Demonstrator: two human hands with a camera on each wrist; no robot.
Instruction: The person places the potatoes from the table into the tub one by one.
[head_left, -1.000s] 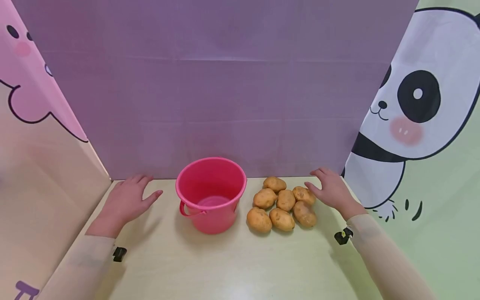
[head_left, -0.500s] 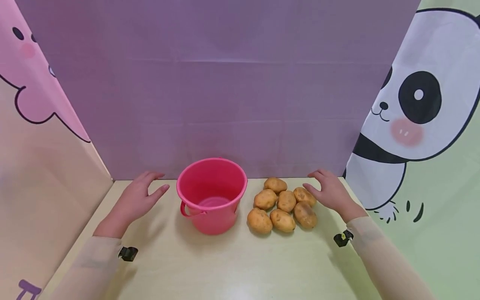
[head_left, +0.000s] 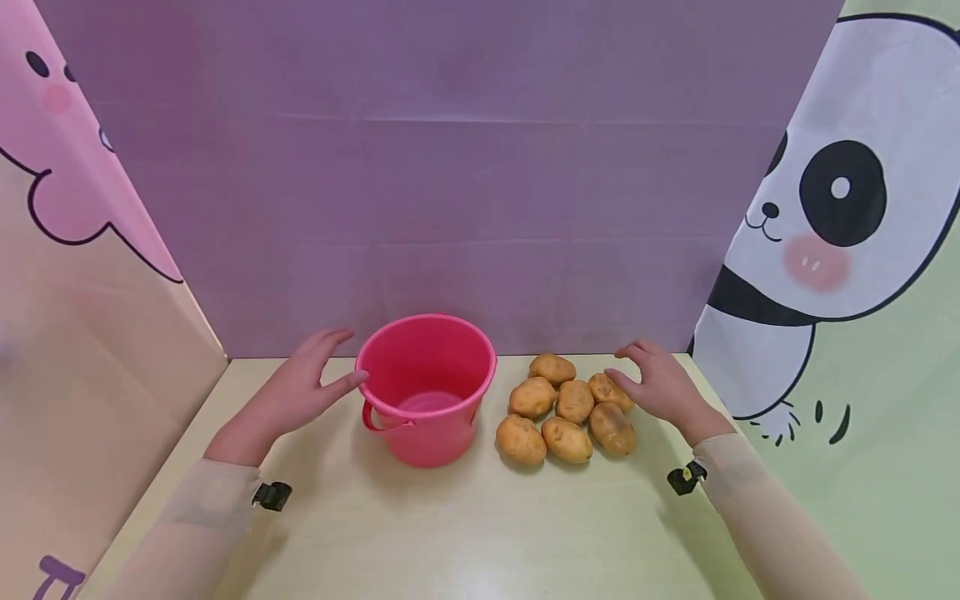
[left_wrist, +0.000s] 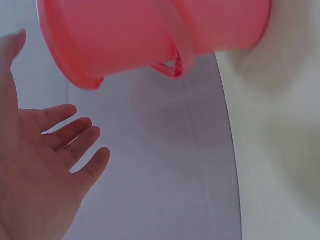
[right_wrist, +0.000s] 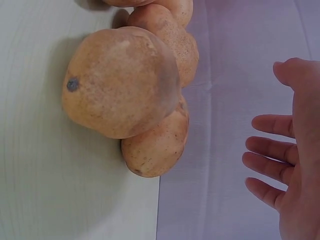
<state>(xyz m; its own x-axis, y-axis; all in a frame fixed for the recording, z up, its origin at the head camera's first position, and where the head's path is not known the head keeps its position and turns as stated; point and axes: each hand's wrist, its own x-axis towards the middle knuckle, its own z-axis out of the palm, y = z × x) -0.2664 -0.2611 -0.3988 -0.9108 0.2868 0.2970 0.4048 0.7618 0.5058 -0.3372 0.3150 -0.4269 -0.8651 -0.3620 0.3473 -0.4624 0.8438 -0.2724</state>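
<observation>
Purple sheeting backs the counter. Left hand, empty, fingers apart, hovers beside the bucket near the back edge — a knock could tip it. Right hand, likewise, hangs by the potatoes, toward the back-right corner — a brush might roll one.

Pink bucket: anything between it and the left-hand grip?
Nothing visible. The left wrist view shows a bare gap between the left-hand grip and the pink bucket, only the purple backdrop behind. The potatoes lie on the bucket's other side, out of the way.
</observation>
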